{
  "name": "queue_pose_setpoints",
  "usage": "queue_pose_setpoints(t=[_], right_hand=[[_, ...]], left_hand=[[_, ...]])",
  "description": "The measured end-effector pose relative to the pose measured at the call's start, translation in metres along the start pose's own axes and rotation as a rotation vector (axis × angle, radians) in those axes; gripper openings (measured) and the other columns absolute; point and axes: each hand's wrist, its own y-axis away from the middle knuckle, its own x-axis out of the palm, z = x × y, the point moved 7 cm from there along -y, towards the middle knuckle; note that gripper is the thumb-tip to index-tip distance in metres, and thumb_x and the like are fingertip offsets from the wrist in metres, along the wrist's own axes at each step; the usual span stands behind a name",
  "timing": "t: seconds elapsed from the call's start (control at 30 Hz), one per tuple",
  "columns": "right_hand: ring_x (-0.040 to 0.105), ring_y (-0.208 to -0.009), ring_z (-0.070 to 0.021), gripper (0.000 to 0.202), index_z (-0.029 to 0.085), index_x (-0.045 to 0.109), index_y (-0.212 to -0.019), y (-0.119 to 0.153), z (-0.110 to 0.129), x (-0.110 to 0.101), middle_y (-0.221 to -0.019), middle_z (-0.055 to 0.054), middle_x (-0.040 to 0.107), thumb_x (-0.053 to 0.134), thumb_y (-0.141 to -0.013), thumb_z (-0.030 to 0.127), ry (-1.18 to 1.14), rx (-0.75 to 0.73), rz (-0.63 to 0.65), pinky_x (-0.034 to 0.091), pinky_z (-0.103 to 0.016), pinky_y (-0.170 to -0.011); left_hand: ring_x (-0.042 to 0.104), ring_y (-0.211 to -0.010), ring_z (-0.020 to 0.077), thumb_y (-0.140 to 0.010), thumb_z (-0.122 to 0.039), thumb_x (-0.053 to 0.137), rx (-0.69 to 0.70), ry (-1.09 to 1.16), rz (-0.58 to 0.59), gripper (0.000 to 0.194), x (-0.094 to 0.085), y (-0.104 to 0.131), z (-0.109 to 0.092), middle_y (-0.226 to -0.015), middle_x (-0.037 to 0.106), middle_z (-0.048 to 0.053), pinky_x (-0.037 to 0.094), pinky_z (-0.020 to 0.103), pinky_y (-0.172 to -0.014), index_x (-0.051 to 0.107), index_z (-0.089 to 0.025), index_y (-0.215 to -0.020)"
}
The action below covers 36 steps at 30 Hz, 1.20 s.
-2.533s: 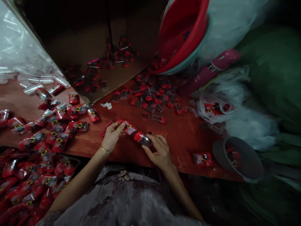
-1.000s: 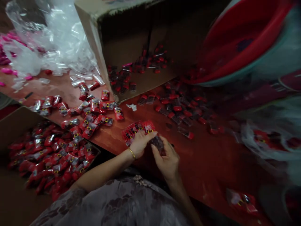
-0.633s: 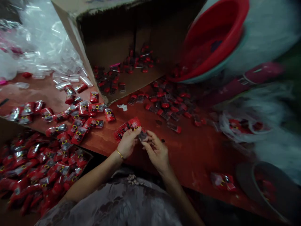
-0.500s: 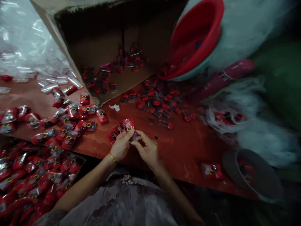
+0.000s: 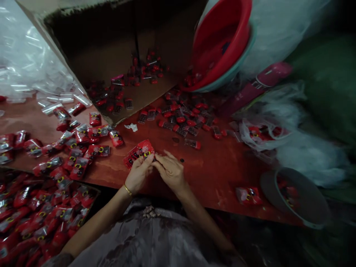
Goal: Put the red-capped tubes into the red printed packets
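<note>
My left hand point(image 5: 138, 175) is closed on a red printed packet point(image 5: 146, 146) with black and yellow markings, its thumb lying on top. More red printed pieces point(image 5: 130, 157) fan out to the left under those fingers; whether they are joined to the packet I cannot tell. My right hand point(image 5: 171, 172) is closed too, thumb and forefinger pinched at the packet's right edge, touching the left fingertips. What lies between the two hands is mostly hidden. Left of them, several filled red packets point(image 5: 79, 168) are scattered on the red-brown table point(image 5: 205, 176).
A cardboard box point(image 5: 151, 96) lies open at the back, holding small red-capped clear tubes. More tubes point(image 5: 191, 143) lie before a tilted red basin point(image 5: 244, 40). Right stand a magenta flask point(image 5: 257, 87), plastic bags and a grey tub point(image 5: 302, 200). Heaped packets point(image 5: 36, 215) fill the lower left.
The view has shifted slightly, so everything sits a little further left and up. My right fingers have closed in on the left fingertips, covering the clear grey part that showed between them.
</note>
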Motion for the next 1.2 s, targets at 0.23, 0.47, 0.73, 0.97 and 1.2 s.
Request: queue_pose_setpoints(t=[0.23,0.47,0.73,0.97,1.2], right_hand=[[0.065,-0.067,-0.0143,0.020,0.022,0.068,-0.093,-0.012,0.008,0.025,-0.078,-0.003,0.073,0.050,-0.089,0.029,0.131,-0.070,0.090,0.050,-0.034,-0.083],[0.046,-0.116,-0.0359,0.045,0.007,0.051,-0.120,-0.022,-0.102,-0.031,-0.121,-0.024,0.055,0.044,-0.087,0.037,0.509,0.369,-0.084,0.031,-0.064,-0.093],[0.034,-0.131,-0.0302,0.035,0.015,0.055,-0.114,0.032,-0.100,-0.028,-0.125,-0.011,0.056,0.043,-0.082,0.015,0.377,0.176,0.265,0.022,-0.062,-0.105],[0.038,-0.129,-0.0302,0.034,0.012,0.056,-0.113,0.037,-0.074,-0.041,-0.125,-0.016,0.055,0.051,-0.083,0.029,0.386,0.090,0.083,0.026,-0.057,-0.105],[0.058,-0.105,-0.0228,0.022,0.018,0.063,-0.102,0.018,-0.041,-0.030,-0.104,-0.009,0.068,0.049,-0.086,0.026,0.202,0.146,-0.046,0.042,-0.042,-0.095]], left_hand=[[0.061,-0.060,0.0115,-0.067,-0.036,0.072,-0.077,0.037,-0.055,0.025,-0.027,-0.001,-0.005,-0.064,0.064,0.002,0.049,0.023,-0.061,0.061,-0.014,-0.070],[0.061,-0.102,0.0173,-0.081,-0.050,0.046,0.376,0.340,-0.546,0.035,-0.138,0.018,-0.114,-0.092,0.070,0.006,0.049,0.028,-0.084,0.059,-0.019,-0.086],[0.054,-0.113,0.0275,-0.062,-0.037,0.074,0.508,-0.580,-0.298,0.032,-0.069,-0.003,-0.091,-0.103,0.069,0.009,0.038,0.039,-0.100,0.069,-0.020,-0.088],[0.038,-0.128,0.0328,-0.080,-0.034,0.056,0.615,-1.850,-0.075,0.027,-0.013,-0.042,-0.049,-0.126,0.058,0.008,0.023,0.054,-0.105,0.069,-0.027,-0.103],[0.041,-0.126,0.0340,-0.087,-0.037,0.045,0.720,-1.922,-0.119,0.033,-0.011,-0.031,-0.044,-0.127,0.057,0.011,0.028,0.054,-0.102,0.067,-0.025,-0.108]])
